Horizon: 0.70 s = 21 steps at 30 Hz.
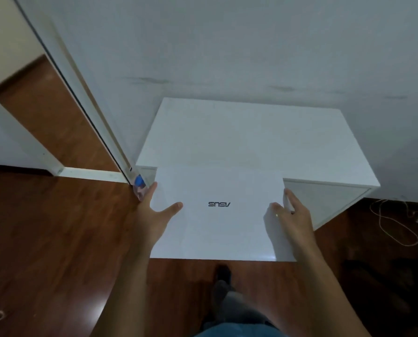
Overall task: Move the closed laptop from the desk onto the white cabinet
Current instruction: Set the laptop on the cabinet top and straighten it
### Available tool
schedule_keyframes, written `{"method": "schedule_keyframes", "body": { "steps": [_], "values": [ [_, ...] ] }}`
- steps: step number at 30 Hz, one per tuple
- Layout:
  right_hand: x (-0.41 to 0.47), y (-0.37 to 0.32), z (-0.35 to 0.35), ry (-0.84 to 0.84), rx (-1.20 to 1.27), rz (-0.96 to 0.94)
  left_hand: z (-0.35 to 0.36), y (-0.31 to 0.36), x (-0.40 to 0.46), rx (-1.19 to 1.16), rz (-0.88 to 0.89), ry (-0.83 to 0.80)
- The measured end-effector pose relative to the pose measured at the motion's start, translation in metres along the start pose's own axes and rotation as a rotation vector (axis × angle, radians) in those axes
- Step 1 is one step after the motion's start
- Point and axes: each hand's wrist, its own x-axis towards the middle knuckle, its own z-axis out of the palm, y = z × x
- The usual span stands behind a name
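Both my hands, left and right, pinch the shut laptop by its sides, over the cabinet's front edge. Nothing blocks it. Floor lies below, cord nearby.

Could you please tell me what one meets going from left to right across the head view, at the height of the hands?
Wooden floor → left hand → closed laptop → right hand → white cabinet → loose cord on the floor.
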Motion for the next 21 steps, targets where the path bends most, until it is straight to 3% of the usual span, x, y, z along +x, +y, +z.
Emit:
{"method": "schedule_keyframes", "body": {
  "steps": [10,21],
  "values": [
    [0.122,-0.076,0.087,0.029,-0.058,0.033,0.006,0.017,0.173,0.09,-0.032,0.01],
    [0.212,-0.118,0.161,0.036,-0.174,0.165,0.019,0.045,0.298,0.161,-0.113,-0.021]
  ]
}}
